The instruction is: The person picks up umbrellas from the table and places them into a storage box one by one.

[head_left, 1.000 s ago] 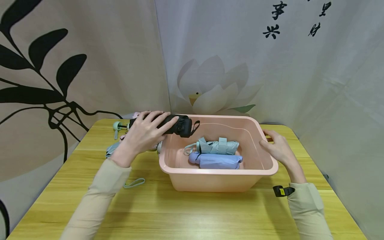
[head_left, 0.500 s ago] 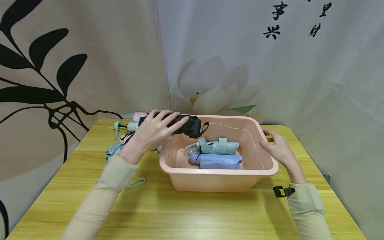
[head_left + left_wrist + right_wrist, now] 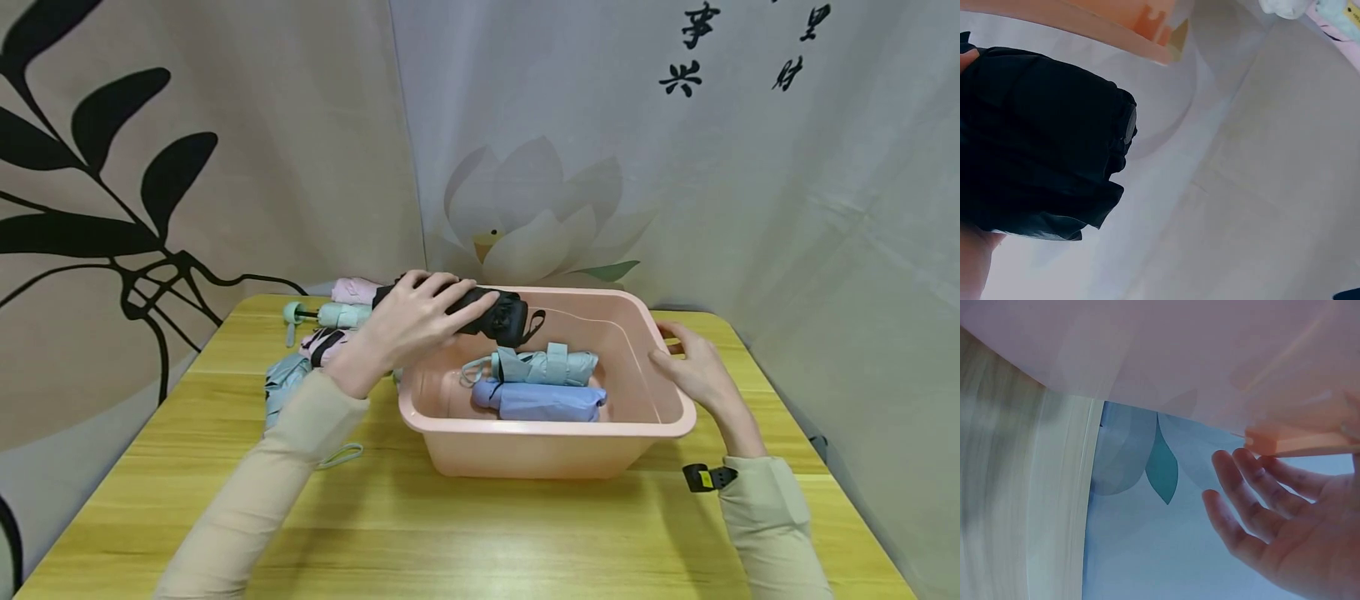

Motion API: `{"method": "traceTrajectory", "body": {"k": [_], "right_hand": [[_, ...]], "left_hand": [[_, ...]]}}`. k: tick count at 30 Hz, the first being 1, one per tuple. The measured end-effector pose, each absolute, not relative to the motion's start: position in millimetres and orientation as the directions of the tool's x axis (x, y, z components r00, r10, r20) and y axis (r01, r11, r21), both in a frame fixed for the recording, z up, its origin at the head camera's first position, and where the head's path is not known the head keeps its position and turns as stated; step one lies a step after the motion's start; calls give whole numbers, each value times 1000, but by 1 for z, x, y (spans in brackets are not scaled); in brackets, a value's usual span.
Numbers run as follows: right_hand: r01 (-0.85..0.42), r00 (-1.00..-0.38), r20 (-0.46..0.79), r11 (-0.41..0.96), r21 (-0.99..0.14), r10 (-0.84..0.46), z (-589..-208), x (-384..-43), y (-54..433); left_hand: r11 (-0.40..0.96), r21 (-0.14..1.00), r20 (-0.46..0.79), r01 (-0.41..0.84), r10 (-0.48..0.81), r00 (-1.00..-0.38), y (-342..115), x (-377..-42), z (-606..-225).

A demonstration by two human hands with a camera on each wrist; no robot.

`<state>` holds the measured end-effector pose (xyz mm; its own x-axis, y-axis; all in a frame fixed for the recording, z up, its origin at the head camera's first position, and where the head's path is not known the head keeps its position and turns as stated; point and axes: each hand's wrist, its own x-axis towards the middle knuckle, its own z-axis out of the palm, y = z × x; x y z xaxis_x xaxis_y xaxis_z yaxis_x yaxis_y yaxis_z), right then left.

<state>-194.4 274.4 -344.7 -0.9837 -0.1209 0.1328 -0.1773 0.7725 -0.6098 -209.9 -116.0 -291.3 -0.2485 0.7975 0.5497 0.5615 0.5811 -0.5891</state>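
Note:
My left hand (image 3: 420, 321) grips a black folded umbrella (image 3: 504, 318) from above, over the left side of a pink plastic basin (image 3: 525, 454). The umbrella's strap end points right, and its gathered black cloth (image 3: 1041, 137) fills the left part of the left wrist view. Inside the basin lie a light blue folded umbrella (image 3: 579, 369) and, in front of it, a periwinkle folded umbrella (image 3: 551, 403). At the basin's right end, my right hand (image 3: 693, 371) holds the rim, thumb on top. Its fingers (image 3: 1250, 506) are below the rim in the right wrist view.
Left of the basin lie a mint umbrella (image 3: 343, 315), a pink bundle (image 3: 354, 290), a pink-and-black one (image 3: 322, 343) and a blue one (image 3: 282, 385). A pale loop strap (image 3: 343, 455) lies nearer on the wooden table (image 3: 487, 533). Printed curtains (image 3: 540, 100) hang behind.
My left hand has carried the black umbrella to the right, farther over the basin, uncovering more of the bundles at the left. The right hand and basin have stayed in place.

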Motion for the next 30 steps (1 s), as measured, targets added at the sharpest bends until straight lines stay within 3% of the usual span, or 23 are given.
{"method": "traceTrajectory", "body": {"k": [9,18,30], "right_hand": [[-177,-984,134,775,-606,-120,-346,-193,275],[-176,-984,133,776,-606,-119,-344,-194,276],[-180,-983,134,778,-603,-123,-344,-194,275]], "left_hand": [[560,-600,560,572,804,-199,-99,-214,-292],[557,-557,536,616,808,-245,-89,-213,-293],[513,-593,423,621,854,-302,-82,-212,-290]]}}
